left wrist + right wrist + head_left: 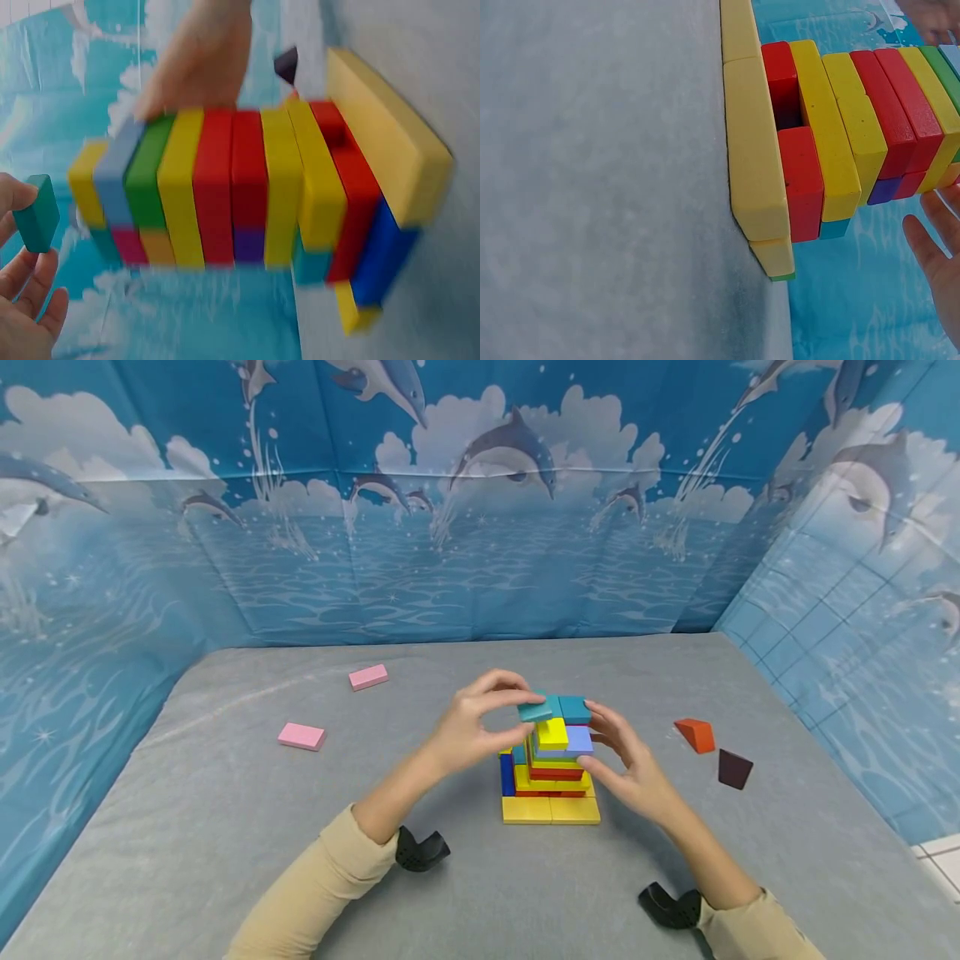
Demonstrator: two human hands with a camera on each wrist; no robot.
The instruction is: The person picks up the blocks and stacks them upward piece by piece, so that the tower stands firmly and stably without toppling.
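A small teal block [536,711] is pinched between the thumb and fingers of my left hand [467,731], just above the tower's upper left. In the left wrist view, the teal block [37,214] is apart from the stack. The block tower [553,782] rises in coloured layers from pale yellow base blocks [551,811]. Near its top are a yellow block [552,735], a lilac block [579,741] and another teal block [575,709]. With fingers spread, my right hand [632,768] rests against the tower's upper right side. The tower's far side is mostly hidden.
Two pink blocks [302,736] lie apart on the left of the grey-covered table [225,827]. At the right lie an orange wedge [697,735] and a dark brown block [734,769]. A dolphin-print curtain [480,568] hangs behind the table.
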